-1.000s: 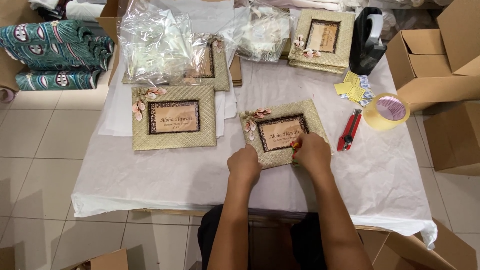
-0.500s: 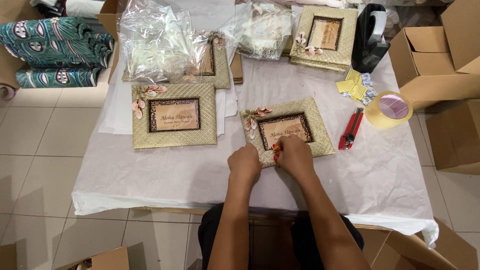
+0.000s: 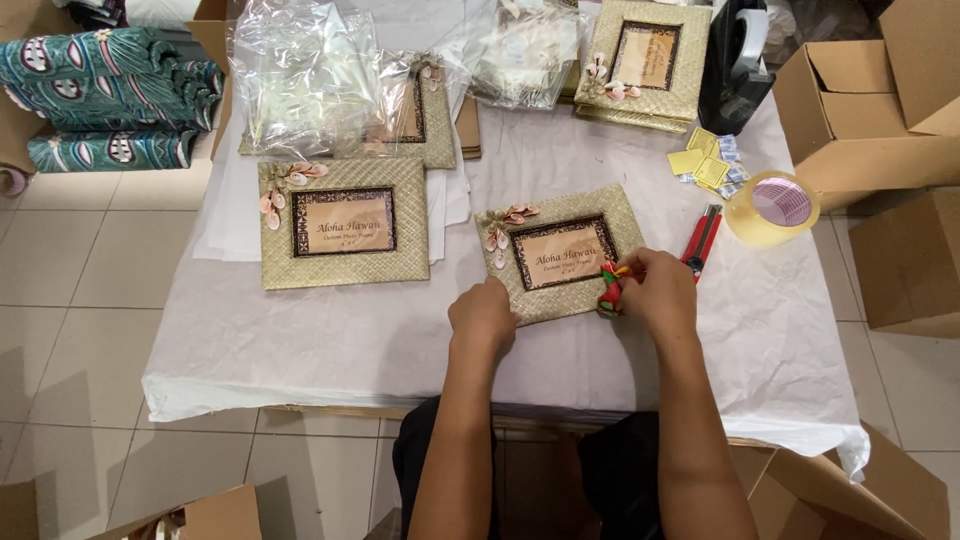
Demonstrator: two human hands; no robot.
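Note:
A woven straw picture frame (image 3: 560, 252) with shell flowers at its top left corner lies tilted on the white-covered table (image 3: 330, 340). My left hand (image 3: 482, 318) presses on the frame's lower left corner. My right hand (image 3: 655, 290) holds a small red, green and yellow ornament (image 3: 609, 292) against the frame's lower right corner. A second matching frame (image 3: 343, 222) lies flat to the left, apart from both hands.
A red box cutter (image 3: 701, 241) and a roll of clear tape (image 3: 771, 208) lie right of the frame, with small yellow tags (image 3: 700, 163) behind. Bagged frames (image 3: 320, 90), a frame stack (image 3: 645, 62), a tape dispenser (image 3: 738, 65), cardboard boxes (image 3: 870, 100) and folded patterned cloth (image 3: 105, 85) surround them.
My right hand with the ornament moved from the frame's lower middle to its lower right corner. My left hand stayed at the lower left corner.

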